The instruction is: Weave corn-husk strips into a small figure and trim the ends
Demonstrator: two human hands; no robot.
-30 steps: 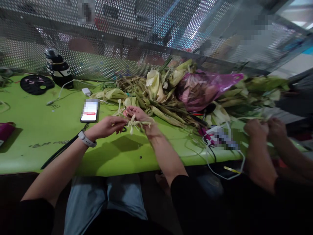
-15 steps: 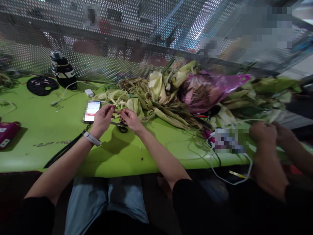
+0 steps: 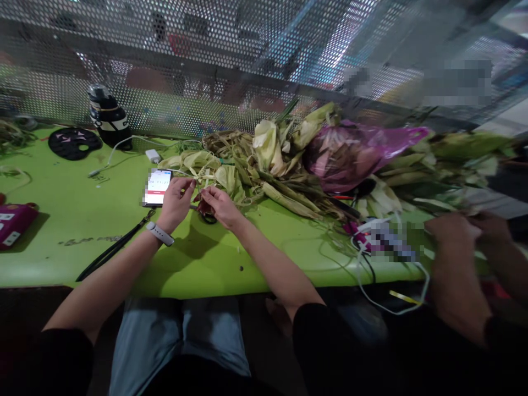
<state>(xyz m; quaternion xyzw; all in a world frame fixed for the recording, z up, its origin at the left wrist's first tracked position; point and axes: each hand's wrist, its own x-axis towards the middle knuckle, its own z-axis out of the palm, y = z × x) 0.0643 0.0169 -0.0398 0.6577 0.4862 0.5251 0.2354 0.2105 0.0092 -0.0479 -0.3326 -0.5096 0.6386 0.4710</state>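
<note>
Just right of a lit phone (image 3: 159,187), my left hand (image 3: 176,202) hangs over the table with fingers curled and tips pinched together. What it pinches, if anything, is too small to make out. A short gap away, my right hand (image 3: 221,207) is closed on a small dark-red, crumpled piece (image 3: 203,205). Under that piece, the dark handle loops of scissors (image 3: 208,219) lie on the table, partly hidden. Beyond both hands are pale green corn husks (image 3: 231,182) and a larger heap of dried husks (image 3: 289,198).
A pink plastic bag (image 3: 342,157) lies among the husks. On the green table (image 3: 198,269) are a black bottle (image 3: 110,121), black palette-shaped item (image 3: 74,144), charger (image 3: 152,156), black strap (image 3: 113,250) and magenta box (image 3: 15,223). At right are cables and a co-worker's hands (image 3: 454,231).
My hands have moved slightly apart at the fingertips, and the dark-red piece now shows more plainly below my right fingers. The whole view has shifted a little.
</note>
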